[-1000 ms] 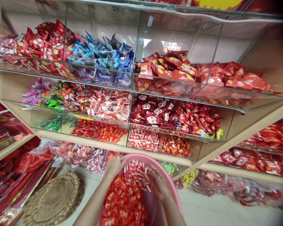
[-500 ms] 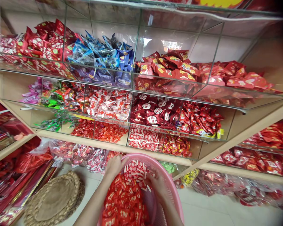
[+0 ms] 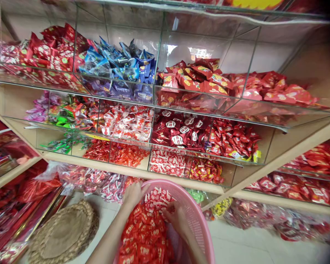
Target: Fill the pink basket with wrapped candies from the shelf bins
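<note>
A pink plastic basket (image 3: 205, 229) stands low in front of me, holding red packets with pale lettering (image 3: 144, 238) and a heap of small red-and-white twist-wrapped candies (image 3: 158, 198). My left hand (image 3: 133, 194) is closed over the basket's far left rim, its thumb pointing inward. Inside the basket, my right hand (image 3: 174, 216) has its fingers curled together against the right side of the candy heap. Candies lie at its fingertips; how many it grips is hidden. Bare pink basket wall shows right of that hand.
Shelves with clear dividers rise ahead, holding red bags (image 3: 200, 79), blue bags (image 3: 112, 62) and dark red packets (image 3: 178, 128). Similar twist-wrapped candies (image 3: 167, 163) fill a low compartment behind the basket. A woven straw stool (image 3: 63, 234) stands left. Plastic bags of sweets (image 3: 253, 212) line the floor.
My right hand has shifted slightly left, closer to the candy heap. Loose candies that lay beneath its fingers no longer show there. My left hand and the basket stay put.
</note>
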Available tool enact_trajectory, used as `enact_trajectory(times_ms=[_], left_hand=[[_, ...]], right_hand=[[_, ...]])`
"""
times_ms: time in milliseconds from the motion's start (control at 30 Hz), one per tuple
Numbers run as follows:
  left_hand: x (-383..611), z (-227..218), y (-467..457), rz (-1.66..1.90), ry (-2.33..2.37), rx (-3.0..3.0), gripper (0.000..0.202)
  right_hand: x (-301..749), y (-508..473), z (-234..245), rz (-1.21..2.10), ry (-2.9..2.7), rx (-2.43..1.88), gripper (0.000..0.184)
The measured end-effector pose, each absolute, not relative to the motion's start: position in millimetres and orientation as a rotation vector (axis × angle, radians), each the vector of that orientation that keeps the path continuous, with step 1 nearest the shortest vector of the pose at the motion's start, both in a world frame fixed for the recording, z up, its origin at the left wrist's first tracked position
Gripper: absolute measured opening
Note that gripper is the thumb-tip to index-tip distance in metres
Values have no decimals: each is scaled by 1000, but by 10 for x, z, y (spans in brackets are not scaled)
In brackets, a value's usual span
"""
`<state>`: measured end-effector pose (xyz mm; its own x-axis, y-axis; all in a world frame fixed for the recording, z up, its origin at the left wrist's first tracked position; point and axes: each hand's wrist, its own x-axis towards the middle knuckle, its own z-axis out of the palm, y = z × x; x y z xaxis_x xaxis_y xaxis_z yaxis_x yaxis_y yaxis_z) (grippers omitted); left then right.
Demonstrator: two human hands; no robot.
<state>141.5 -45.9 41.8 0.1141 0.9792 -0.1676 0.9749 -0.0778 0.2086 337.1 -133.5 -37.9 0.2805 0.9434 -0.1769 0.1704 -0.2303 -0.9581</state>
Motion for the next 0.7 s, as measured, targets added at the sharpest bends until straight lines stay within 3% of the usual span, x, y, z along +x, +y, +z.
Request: enact_trajectory(times_ms=[333, 700], left_hand=[[1413, 419, -459, 23, 1920, 2139, 62], [1415, 452, -456, 22, 1905, 2094, 60]], right_hand=[[3344, -1375, -321, 934, -1330, -1714, 9], [3472, -1255, -24, 598, -1476, -1803, 26]])
